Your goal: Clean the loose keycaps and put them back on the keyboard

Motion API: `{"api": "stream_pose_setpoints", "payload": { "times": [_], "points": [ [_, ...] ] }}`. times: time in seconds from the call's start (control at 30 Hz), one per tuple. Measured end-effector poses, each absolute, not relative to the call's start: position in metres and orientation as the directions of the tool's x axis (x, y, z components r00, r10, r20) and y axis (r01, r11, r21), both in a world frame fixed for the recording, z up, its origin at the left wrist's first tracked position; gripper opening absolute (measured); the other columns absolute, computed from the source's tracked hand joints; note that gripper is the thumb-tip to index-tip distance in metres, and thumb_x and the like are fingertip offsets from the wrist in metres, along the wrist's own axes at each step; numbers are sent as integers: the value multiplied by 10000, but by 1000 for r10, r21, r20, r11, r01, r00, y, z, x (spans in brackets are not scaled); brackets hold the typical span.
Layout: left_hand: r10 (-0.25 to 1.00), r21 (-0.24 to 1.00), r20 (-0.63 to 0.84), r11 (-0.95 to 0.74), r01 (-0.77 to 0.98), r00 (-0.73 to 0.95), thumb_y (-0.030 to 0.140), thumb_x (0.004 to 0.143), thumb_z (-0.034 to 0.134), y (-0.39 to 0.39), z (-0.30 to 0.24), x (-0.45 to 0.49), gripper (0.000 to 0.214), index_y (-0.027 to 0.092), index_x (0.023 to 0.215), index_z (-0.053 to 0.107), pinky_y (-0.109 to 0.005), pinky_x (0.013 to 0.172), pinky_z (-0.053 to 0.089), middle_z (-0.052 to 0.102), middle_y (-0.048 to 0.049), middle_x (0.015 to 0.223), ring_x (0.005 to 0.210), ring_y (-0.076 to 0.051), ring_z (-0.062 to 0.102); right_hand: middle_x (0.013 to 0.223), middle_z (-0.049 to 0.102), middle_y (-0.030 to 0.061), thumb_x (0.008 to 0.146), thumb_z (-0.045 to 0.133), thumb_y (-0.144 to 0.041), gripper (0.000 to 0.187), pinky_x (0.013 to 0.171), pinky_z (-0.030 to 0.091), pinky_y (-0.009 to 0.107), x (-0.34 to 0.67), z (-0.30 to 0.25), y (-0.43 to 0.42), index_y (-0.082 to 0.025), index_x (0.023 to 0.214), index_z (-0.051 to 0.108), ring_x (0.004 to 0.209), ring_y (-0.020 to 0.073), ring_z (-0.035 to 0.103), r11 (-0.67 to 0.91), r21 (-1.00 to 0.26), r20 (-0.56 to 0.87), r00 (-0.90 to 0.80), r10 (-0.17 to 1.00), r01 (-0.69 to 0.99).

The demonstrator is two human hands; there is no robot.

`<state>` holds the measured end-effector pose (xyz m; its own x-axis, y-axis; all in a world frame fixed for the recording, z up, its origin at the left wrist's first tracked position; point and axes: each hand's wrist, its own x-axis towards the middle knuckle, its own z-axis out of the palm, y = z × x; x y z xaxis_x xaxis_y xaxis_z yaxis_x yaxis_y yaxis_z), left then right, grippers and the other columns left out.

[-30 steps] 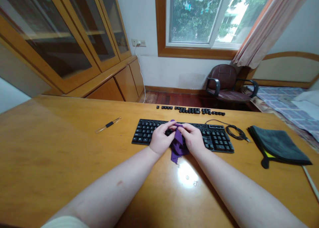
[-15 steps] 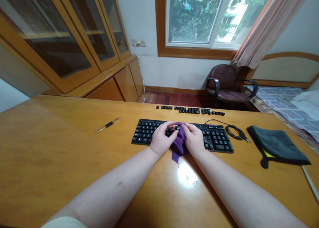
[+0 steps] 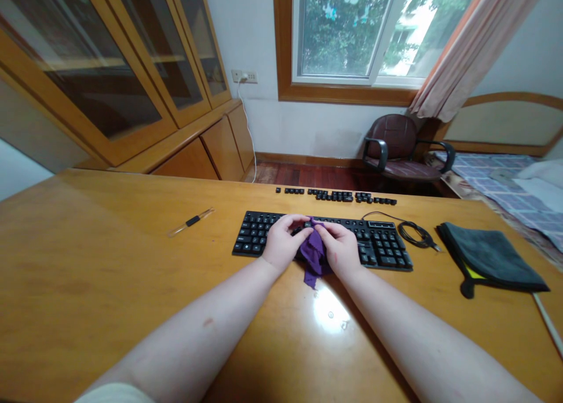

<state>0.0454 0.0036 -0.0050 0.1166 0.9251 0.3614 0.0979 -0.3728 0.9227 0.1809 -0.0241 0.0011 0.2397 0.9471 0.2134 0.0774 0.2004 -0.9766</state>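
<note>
Glossy wooden worktop (image 3: 109, 256) fills the foreground, with a window (image 3: 338, 33) in the wall beyond it. Left hand (image 3: 282, 243) grip: thumb and fingertips together about a small dark piece (image 3: 308, 224), apparently a keycap, mostly hidden. Right hand (image 3: 345, 247) grip: thumb and fingers clamped on a purple cloth (image 3: 314, 253). Principal relation: the dark piece lies at the left fingertips, just beside the cloth's upper end; whether the two touch cannot be told. The cloth's long axis runs from the grip toward the person, its tail reaching past the near edge of the keyboard (image 3: 387, 247). The keyboard lies below the grip, long axis running left to right. Beyond the grip, loose keycaps (image 3: 345, 196) form a line roughly parallel to the keyboard. Left of the grip, a slim clear tool (image 3: 192, 220) with a dark middle lies obliquely. Right of the grip are a coiled cable (image 3: 416, 233) and, farther out, a folded grey cloth (image 3: 492, 256). Far left, beyond the grip, stands a glass-fronted cabinet (image 3: 169, 121); shelving shows inside, but reflections obscure the contents.
</note>
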Motion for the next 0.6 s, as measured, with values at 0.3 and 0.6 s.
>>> {"api": "stream_pose_setpoints", "payload": {
  "times": [0.3, 0.6],
  "points": [
    [969, 893, 238, -247, 377, 71, 235, 814, 518, 39, 18, 16, 261, 148, 1028, 637, -348, 922, 463, 674, -81, 1023, 963, -182, 619, 854, 730, 50, 768, 602, -326, 187, 808, 502, 345, 180, 3, -25, -185, 822, 711, 813, 205, 664, 247, -961, 273, 298, 915, 121],
    [856, 483, 249, -515, 708, 453, 267, 845, 475, 52, 16, -3, 267, 209, 1025, 663, -350, 944, 423, 677, -41, 1042, 1009, -206, 582, 847, 728, 50, 769, 600, -326, 184, 804, 501, 341, 180, 3, -26, -185, 821, 705, 806, 201, 660, 249, -960, 276, 288, 917, 126]
  ]
}}
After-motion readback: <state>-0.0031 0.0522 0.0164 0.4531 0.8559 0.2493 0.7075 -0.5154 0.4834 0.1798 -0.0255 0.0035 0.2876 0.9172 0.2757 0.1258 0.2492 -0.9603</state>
